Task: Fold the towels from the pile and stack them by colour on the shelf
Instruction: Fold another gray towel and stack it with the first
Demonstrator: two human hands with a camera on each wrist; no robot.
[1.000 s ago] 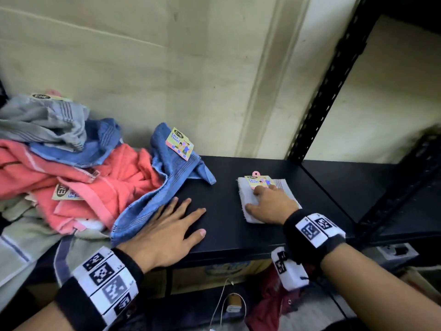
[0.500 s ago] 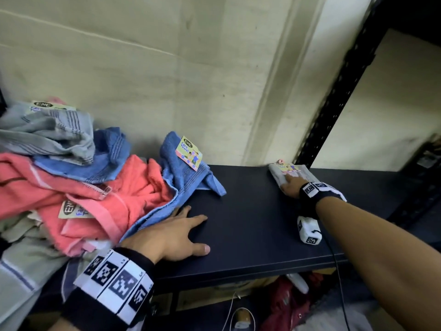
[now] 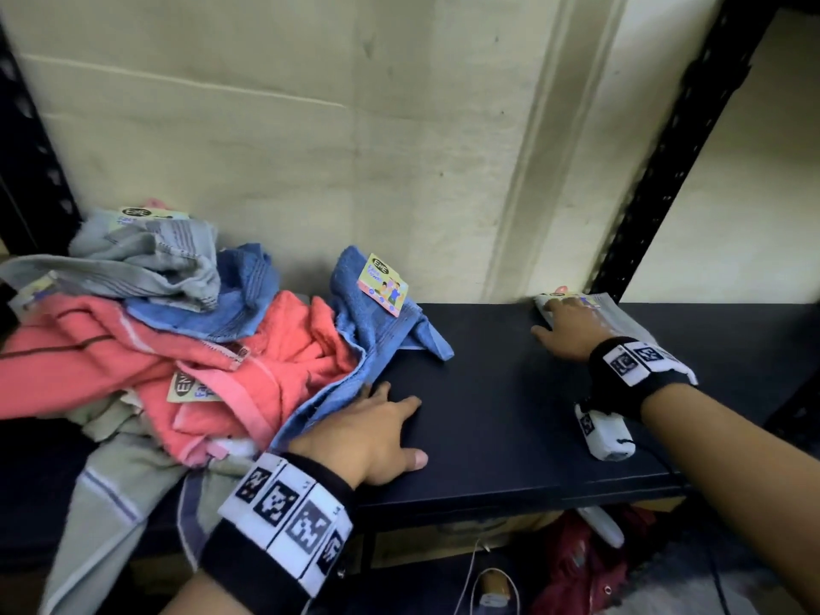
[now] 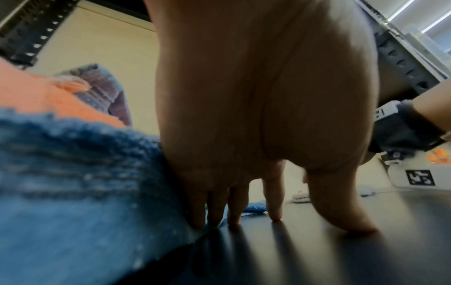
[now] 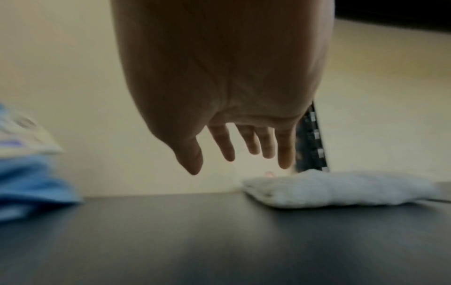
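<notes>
**Hands flat, white towel parked at back**

While the pile [image 3: 146, 339] sat at the shelf's [image 3: 488, 392] left end, the left hand [image 3: 368, 437] lay flat, fingers straight, touching the blue towel [image 3: 377, 330] edge, gripping nothing. Right hand [image 3: 565, 330], fingers spread, hung just over the folded white towel [image 5: 341, 190] by the wall, holding nothing.

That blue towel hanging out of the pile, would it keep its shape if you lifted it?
Probably not: the blue towel lies crumpled and draped over the pile, so it looks floppy. Its fuzzy terry surface suggests it is easy to grip, and likely light.
</notes>
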